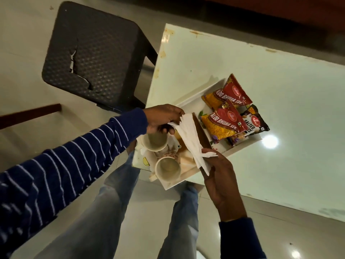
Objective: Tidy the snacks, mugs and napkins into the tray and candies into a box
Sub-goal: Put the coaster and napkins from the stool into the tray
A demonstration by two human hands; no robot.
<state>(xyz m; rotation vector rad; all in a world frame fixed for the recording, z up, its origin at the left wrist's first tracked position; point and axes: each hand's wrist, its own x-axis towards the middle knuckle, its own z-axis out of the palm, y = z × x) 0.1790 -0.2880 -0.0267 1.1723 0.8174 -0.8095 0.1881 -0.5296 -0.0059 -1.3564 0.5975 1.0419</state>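
Note:
A white tray lies at the table's near-left corner, partly overhanging the edge. Its far half holds two red-and-yellow snack packets and a dark salted-nuts packet. Its near half holds two cream mugs lying with their mouths toward me. Above the tray I stretch a white paper napkin. My left hand pinches its far end and my right hand pinches its near end. No candies or box are in view.
The pale glossy table runs to the right, with worn edges. A dark plastic stool stands on the floor left of it. My legs are directly below the tray's overhanging corner.

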